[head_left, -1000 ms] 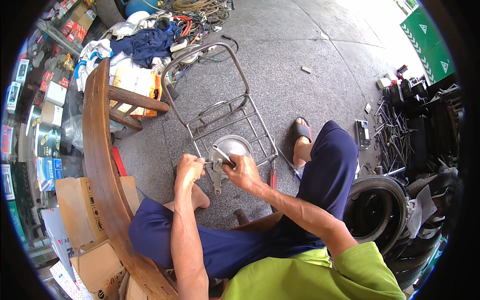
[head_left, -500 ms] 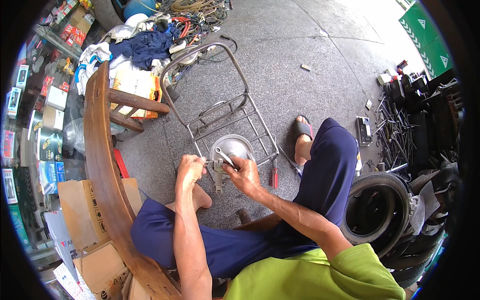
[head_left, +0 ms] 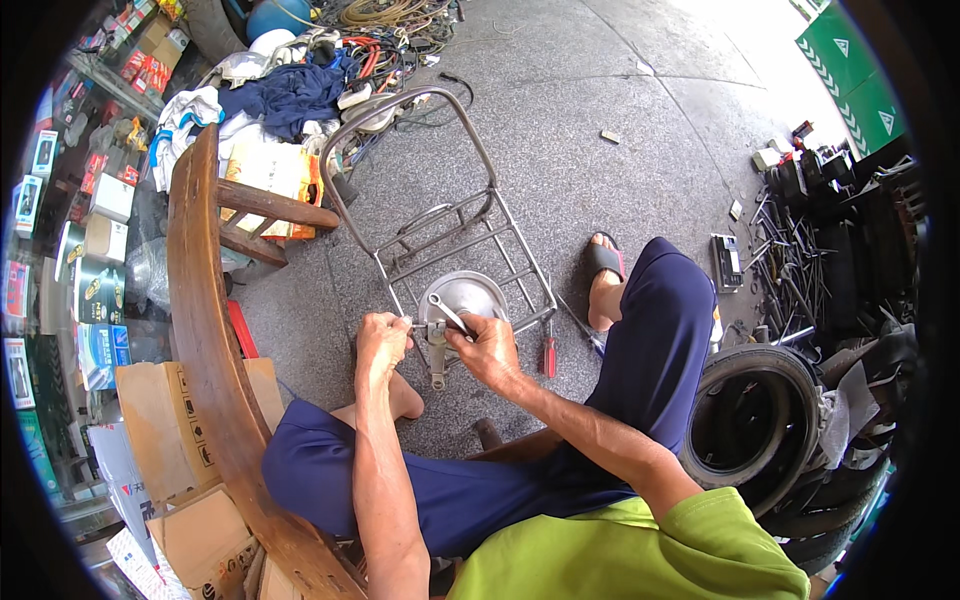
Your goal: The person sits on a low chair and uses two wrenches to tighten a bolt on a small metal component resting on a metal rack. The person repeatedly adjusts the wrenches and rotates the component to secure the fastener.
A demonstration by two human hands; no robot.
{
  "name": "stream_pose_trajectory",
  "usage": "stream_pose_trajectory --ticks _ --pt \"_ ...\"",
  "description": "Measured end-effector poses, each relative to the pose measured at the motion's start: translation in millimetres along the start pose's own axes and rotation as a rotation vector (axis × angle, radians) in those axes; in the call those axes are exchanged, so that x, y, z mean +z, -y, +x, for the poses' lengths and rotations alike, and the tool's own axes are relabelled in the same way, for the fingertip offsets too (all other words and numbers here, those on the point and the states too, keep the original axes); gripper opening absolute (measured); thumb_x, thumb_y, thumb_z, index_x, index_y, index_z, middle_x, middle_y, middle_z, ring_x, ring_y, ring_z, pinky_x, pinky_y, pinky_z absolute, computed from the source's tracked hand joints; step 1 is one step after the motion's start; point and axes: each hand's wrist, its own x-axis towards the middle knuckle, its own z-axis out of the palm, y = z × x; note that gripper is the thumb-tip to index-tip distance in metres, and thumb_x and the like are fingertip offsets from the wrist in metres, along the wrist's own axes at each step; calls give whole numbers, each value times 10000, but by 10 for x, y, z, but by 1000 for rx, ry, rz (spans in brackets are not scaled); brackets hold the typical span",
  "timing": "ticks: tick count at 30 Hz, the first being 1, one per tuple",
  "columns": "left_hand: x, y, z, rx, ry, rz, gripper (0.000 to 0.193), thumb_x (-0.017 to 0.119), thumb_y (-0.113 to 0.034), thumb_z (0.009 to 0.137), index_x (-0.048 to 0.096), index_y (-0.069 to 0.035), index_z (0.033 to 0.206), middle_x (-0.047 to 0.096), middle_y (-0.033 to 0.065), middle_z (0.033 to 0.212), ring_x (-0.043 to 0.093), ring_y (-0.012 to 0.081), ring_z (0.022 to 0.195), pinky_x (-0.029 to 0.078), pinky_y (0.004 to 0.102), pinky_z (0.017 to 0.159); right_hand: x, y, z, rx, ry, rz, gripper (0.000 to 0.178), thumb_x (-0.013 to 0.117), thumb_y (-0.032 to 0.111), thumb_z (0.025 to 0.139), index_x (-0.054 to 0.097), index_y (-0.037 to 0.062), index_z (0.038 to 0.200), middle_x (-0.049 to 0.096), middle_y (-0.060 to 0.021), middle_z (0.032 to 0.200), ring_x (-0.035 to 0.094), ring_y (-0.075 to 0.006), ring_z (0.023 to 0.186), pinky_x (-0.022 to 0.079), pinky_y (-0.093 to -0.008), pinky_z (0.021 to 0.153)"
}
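Observation:
My right hand (head_left: 487, 350) is closed round a ring-ended wrench (head_left: 450, 312), whose ring points up and to the left. Pinched by the fingertips of my left hand (head_left: 383, 342) is a small thin metal part, mostly hidden, at the side of a grey metal arm (head_left: 438, 362). This arm stands out toward me from a round silver metal plate (head_left: 468, 290). Plate and arm lie at the near end of a tubular metal rack frame (head_left: 497, 225) on the floor. A red-handled screwdriver (head_left: 549, 358) lies just right of my right hand.
A wooden bench (head_left: 205, 300) curves along my left, with cardboard (head_left: 165, 420) beyond it. Clothes (head_left: 285, 95) and cables (head_left: 400, 20) are heaped at the far left. Tyres (head_left: 745, 420) and a pile of metal tools (head_left: 785, 255) lie on the right.
Both hands keep nearly the same place and grip. My left wrist and forearm have shifted very slightly.

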Motion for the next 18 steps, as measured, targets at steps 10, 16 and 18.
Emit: stream_pose_trajectory --ticks 10,16,18 --pt "43 37 -35 -25 -6 35 256 652 -241 885 726 -15 789 657 47 600 538 108 453 430 298 447 39 -77 2 -66 -47 -31 208 704 197 864 713 2 937 642 -131 640 579 -128 566 464 -349 551" --pt "87 171 14 -29 -43 -22 249 674 -259 880 746 -26 829 654 24 601 527 83 457 424 277 449 47 -69 -29 -32 -26 59 180 724 164 877 730 16 980 662 -68 650 550 -60 592 452 -295 537" --pt "98 127 -4 -19 -21 -59 244 677 -252 887 745 -23 841 646 11 606 517 72 461 412 263 446 58 -123 -25 -32 -40 131 176 731 155 879 736 23 996 664 -43 652 540 -41 603 449 -281 535"
